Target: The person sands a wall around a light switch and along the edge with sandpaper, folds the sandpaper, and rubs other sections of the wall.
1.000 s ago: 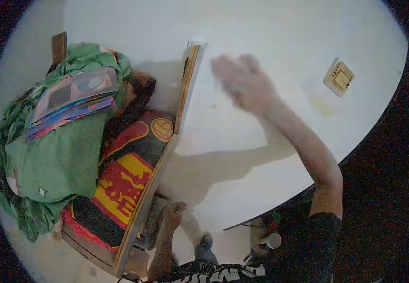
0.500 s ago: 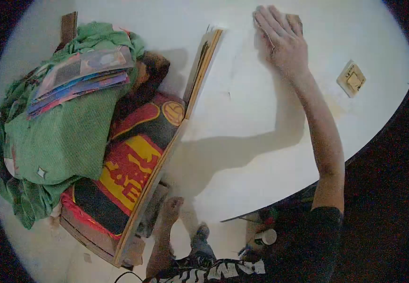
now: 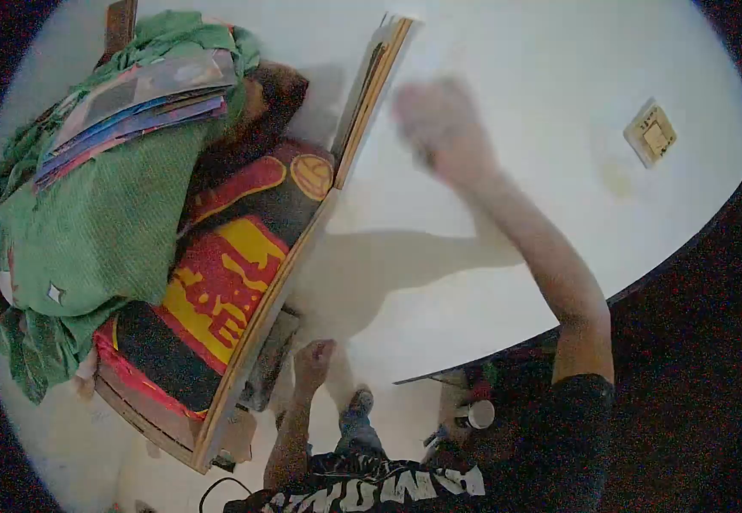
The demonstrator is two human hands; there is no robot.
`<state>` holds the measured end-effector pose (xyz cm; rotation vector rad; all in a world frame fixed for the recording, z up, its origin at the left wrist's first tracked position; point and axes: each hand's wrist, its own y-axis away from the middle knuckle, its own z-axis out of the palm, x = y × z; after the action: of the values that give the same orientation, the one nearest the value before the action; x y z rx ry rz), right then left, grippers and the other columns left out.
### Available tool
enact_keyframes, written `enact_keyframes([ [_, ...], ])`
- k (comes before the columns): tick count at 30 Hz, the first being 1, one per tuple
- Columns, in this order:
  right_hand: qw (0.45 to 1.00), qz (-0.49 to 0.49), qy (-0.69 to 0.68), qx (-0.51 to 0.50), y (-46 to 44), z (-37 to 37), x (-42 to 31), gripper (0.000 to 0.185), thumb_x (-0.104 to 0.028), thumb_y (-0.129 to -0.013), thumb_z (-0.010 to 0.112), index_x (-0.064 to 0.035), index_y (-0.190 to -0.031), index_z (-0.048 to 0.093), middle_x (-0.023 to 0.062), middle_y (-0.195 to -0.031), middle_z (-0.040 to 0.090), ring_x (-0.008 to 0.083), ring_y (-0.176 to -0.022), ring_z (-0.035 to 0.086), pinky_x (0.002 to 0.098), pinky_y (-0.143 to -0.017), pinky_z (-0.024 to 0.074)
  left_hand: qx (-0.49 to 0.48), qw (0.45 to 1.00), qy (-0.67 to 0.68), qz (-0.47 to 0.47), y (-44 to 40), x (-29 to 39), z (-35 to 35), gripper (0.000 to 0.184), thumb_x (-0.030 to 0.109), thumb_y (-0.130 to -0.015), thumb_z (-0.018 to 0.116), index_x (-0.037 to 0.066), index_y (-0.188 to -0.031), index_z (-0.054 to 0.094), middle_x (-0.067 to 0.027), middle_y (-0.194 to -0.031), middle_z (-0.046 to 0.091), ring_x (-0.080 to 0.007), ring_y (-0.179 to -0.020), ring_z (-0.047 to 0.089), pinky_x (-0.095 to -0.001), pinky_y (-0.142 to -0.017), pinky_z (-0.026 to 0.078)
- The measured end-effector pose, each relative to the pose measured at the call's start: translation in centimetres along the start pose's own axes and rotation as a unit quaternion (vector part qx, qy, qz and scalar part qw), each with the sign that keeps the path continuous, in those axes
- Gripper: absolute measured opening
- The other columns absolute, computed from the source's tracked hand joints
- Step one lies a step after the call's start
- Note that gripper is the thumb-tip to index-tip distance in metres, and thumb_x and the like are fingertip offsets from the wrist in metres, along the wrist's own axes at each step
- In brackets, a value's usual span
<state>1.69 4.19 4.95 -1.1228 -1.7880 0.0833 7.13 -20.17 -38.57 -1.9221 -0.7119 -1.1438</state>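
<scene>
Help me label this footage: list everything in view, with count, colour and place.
Green cloth: one heap, green, left.
Flat sheets: one stack, blue, purple and grey, on the green cloth.
Patterned fabric: one, red, yellow and black, left of centre.
Wooden edging: one run, brown, along the patterned fabric.
Slat: one, brown, top left.
White surface: one, white, centre and right.
Square plate: one, cream, right, on the white surface.
Smudge: one, yellowish, below left of the square plate.
Round-topped item: one, white on top, lower right of centre, unclear.
Shirt: one, dark with white lettering, bottom.
Left hand: one, bare, lower centre.
Right hand: one, bare, blurred, upper centre.
</scene>
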Motion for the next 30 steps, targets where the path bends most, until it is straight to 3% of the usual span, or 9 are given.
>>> enact_keyframes([
  [2, 0.962, -0.116, -0.068, -0.237, 4.4, 5.1, -4.4, 0.028, -0.014, -0.083, 0.052, -0.0061, -0.109, 0.055, 0.0094, -0.104, 0.059, 0.0216, -0.100, 0.055, 0.0396, -0.096, 0.0407, -0.011, 0.992, 0.094, -0.081, 0.8, 1.6, -0.1, 0.014, 0.011, -0.085, 0.061, 0.002, -0.093, 0.067, -0.0111, -0.086, 0.069, -0.0188, -0.075, 0.067, -0.0323, -0.067, 0.052],
  [5, 0.980, -0.093, -0.145, -0.100, 4.6, 3.8, -1.4, 0.032, -0.014, -0.081, 0.056, -0.0055, -0.112, 0.055, 0.0081, -0.108, 0.060, 0.0216, -0.105, 0.055, 0.0390, -0.100, 0.0397, -0.011, 0.996, 0.088, -0.027, 0.5, 1.3, -0.6, 0.016, 0.011, -0.084, 0.061, 0.000, -0.093, 0.066, -0.0112, -0.086, 0.069, -0.0174, -0.076, 0.066, -0.0327, -0.068, 0.052],
  [7, 0.993, -0.115, 0.016, -0.018, 0.8, -0.9, 2.6, 0.039, -0.009, -0.084, 0.060, -0.0093, -0.122, 0.054, 0.0038, -0.128, 0.056, 0.0240, -0.118, 0.052, 0.0381, -0.102, 0.0403, -0.017, 0.991, 0.109, -0.079, 1.3, 0.8, -0.2, 0.018, 0.013, -0.085, 0.060, -0.002, -0.094, 0.066, -0.0112, -0.086, 0.068, -0.0164, -0.076, 0.065, -0.0336, -0.069, 0.052],
  [11, 0.991, 0.057, 0.090, 0.086, -0.8, -0.7, 1.2, 0.042, -0.015, -0.082, 0.059, -0.0080, -0.123, 0.055, 0.0097, -0.132, 0.053, 0.0257, -0.126, 0.046, 0.0474, -0.107, 0.0339, 0.002, 0.994, 0.063, -0.088, 1.4, -0.6, -1.6, 0.022, 0.019, -0.086, 0.063, 0.000, -0.095, 0.066, -0.0126, -0.087, 0.068, -0.0200, -0.079, 0.065, -0.0339, -0.072, 0.051],
  [17, 0.909, 0.125, -0.355, -0.176, 8.0, 6.9, -6.2, 0.027, -0.010, -0.088, 0.051, -0.0047, -0.114, 0.057, 0.0088, -0.115, 0.060, 0.0238, -0.106, 0.058, 0.0423, -0.108, 0.0356, -0.008, 0.986, 0.043, -0.161, 0.5, 1.5, -2.8, 0.025, 0.025, -0.087, 0.064, 0.003, -0.098, 0.067, -0.0154, -0.090, 0.068, -0.0255, -0.083, 0.067, -0.0342, -0.074, 0.051],
  [20, 0.996, -0.093, -0.007, 0.006, 1.2, 0.6, 0.1, 0.042, -0.011, -0.082, 0.057, -0.0053, -0.123, 0.052, 0.0112, -0.123, 0.057, 0.0290, -0.114, 0.053, 0.0432, -0.105, 0.0365, -0.038, 0.982, -0.006, -0.186, 1.3, 2.1, -3.3, 0.022, 0.023, -0.088, 0.062, 0.003, -0.097, 0.068, -0.0151, -0.091, 0.069, -0.0250, -0.083, 0.067, -0.0349, -0.075, 0.051],
  [25, 0.993, 0.073, 0.059, 0.077, 0.9, 0.9, -2.5, 0.034, -0.011, -0.090, 0.054, -0.0083, -0.124, 0.054, 0.0128, -0.132, 0.051, 0.0321, -0.118, 0.051, 0.0450, -0.106, 0.0360, 0.024, 0.998, -0.005, -0.053, 1.5, 1.4, -2.0, 0.021, 0.022, -0.088, 0.061, 0.003, -0.092, 0.068, -0.0148, -0.090, 0.069, -0.0251, -0.080, 0.068, -0.0348, -0.073, 0.052],
  [27, 0.991, 0.067, -0.097, -0.058, 6.0, 5.7, -7.6, 0.034, -0.011, -0.089, 0.054, -0.0082, -0.123, 0.054, 0.0122, -0.130, 0.052, 0.0308, -0.119, 0.050, 0.0437, -0.106, 0.0358, 0.025, 0.997, 0.051, -0.046, 0.6, 3.1, -1.7, 0.023, 0.023, -0.088, 0.061, 0.002, -0.092, 0.068, -0.0147, -0.089, 0.069, -0.0252, -0.079, 0.068, -0.0350, -0.072, 0.052],
  [30, 0.842, 0.124, -0.478, -0.216, 9.3, 6.5, -7.5, 0.033, -0.010, -0.088, 0.054, -0.0081, -0.121, 0.054, 0.0113, -0.128, 0.054, 0.0290, -0.121, 0.049, 0.0418, -0.105, 0.0354, -0.015, 0.997, 0.032, -0.062, 0.6, 5.0, -2.3, 0.023, 0.025, -0.088, 0.061, 0.003, -0.092, 0.068, -0.0143, -0.088, 0.069, -0.0251, -0.079, 0.068, -0.0350, -0.072, 0.052],
])
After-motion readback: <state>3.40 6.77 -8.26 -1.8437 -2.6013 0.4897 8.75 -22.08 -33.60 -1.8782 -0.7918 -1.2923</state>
